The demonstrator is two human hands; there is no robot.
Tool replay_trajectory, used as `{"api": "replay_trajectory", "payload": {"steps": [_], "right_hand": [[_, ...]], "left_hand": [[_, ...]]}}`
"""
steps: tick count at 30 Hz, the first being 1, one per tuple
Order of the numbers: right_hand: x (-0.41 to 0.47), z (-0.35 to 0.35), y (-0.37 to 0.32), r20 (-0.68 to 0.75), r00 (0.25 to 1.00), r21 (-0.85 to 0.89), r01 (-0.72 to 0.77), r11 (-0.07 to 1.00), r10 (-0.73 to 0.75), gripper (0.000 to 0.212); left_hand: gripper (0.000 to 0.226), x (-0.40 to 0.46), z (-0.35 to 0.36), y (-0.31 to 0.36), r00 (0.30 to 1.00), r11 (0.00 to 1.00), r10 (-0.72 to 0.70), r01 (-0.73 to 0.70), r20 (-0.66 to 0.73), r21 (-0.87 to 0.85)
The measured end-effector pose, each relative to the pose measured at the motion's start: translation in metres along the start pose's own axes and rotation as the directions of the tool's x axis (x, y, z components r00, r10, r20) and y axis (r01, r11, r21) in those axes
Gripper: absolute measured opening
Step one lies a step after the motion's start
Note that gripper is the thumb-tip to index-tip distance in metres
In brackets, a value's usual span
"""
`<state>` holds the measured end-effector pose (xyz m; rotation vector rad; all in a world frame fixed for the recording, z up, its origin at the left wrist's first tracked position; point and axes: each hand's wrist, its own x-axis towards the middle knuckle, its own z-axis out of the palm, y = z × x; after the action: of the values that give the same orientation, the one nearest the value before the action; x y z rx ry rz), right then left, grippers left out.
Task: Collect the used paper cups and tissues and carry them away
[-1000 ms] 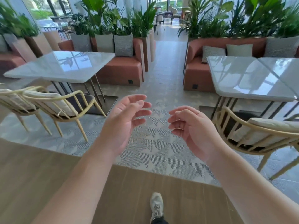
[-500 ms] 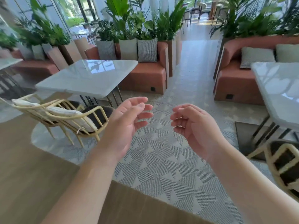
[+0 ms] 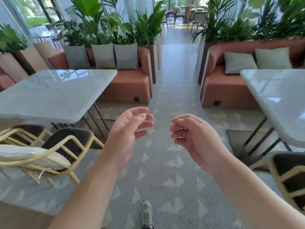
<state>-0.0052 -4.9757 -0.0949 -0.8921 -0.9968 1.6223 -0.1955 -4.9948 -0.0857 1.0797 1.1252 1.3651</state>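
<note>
Paper cups and tissues are nowhere to be seen from the head view — neither white marble surface shows any on the part in sight, and the patterned carpet [image 3: 165,171] between them carries none either. The left hand [image 3: 130,131] and the right hand [image 3: 193,138] are held out in front of the body, just apart from each other, palms turned inward; both have loosely curled, relaxed fingers and hold nothing. One shoe [image 3: 146,212] shows at the bottom edge, on the carpet, in the aisle that runs between the left surface [image 3: 54,95] and the right surface [image 3: 277,100]. A cane chair [image 3: 49,151] with a pale cushion stands at the near edge of the left surface, and another chair [image 3: 290,177] sits at the near corner of the right one. Terracotta sofas [image 3: 128,83] with grey cushions back onto planters full of green plants [image 3: 102,25] at the far edges. By my reading, this is the search-and-approach step — nothing is collected yet, and the task is at its very start. The next move calls for finding the surface that bears the litter, perhaps further along the aisle or out of view, then walking up to its edge with both hands free to gather cups first and tissues after.
</note>
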Motion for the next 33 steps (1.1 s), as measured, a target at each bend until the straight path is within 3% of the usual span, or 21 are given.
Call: {"api": "replay_trajectory", "payload": {"steps": [7, 10, 16, 25, 33], "right_hand": [[0.131, 0.036, -0.012, -0.131, 0.991, 0.013, -0.03, 0.999, 0.032, 0.021], [0.185, 0.058, -0.026, -0.131, 0.991, 0.048, 0.041, 0.998, -0.034, 0.015], [0.262, 0.069, -0.033, -0.208, 0.975, 0.016, 0.084, 0.996, -0.079, 0.026], [0.401, 0.045, -0.026, -0.199, 0.978, 0.067, 0.069, 0.995, -0.054, 0.026], [0.579, 0.003, -0.046, -0.114, 0.993, 0.099, 0.022, 0.995, -0.011, 0.029]], "left_hand": [[0.025, 0.161, -0.04, 0.0, 0.986, 0.995, -0.027, 0.042, 0.164, -0.09], [0.024, 0.221, -0.056, 0.009, 0.978, 0.99, -0.016, 0.044, 0.208, -0.132], [0.027, 0.304, -0.081, 0.018, 0.968, 0.981, -0.027, 0.073, 0.251, -0.178], [0.026, 0.425, -0.094, -0.01, 0.973, 0.987, -0.078, 0.106, 0.215, -0.124], [0.022, 0.589, -0.076, -0.022, 0.992, 0.993, -0.092, 0.098, 0.085, -0.061]]}}
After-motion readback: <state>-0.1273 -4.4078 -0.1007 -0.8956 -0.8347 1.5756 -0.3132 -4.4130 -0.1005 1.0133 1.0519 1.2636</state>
